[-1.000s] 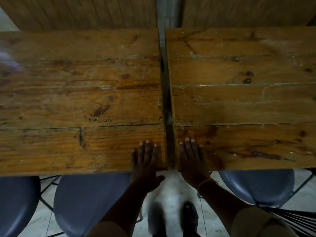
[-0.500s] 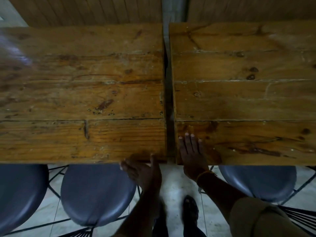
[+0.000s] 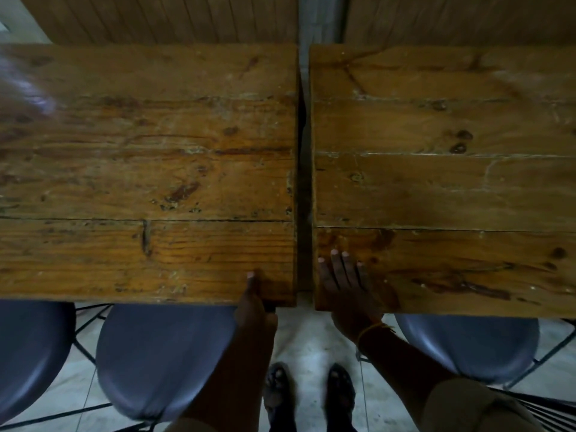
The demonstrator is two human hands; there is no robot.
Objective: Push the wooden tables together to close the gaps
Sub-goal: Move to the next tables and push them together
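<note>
Two worn plank tables stand side by side with a narrow dark gap (image 3: 304, 188) between them. The left wooden table (image 3: 146, 169) fills the left half, the right wooden table (image 3: 442, 182) the right half. My left hand (image 3: 254, 307) grips the left table's near edge close to its right corner, thumb on top, fingers hidden underneath. My right hand (image 3: 346, 285) lies flat, fingers spread, on the near left corner of the right table.
Three blue-grey round stool seats sit under the near edges: one at far left (image 3: 28, 353), one (image 3: 162, 357) below the left table, one (image 3: 467, 344) below the right. My feet (image 3: 308, 391) stand on pale floor tiles. A wood-panelled wall (image 3: 156, 17) runs behind the tables.
My left hand left the top of the left table, dropped below its edge and now grips that edge. The right hand stayed flat on the right table. The gap looks about the same.
</note>
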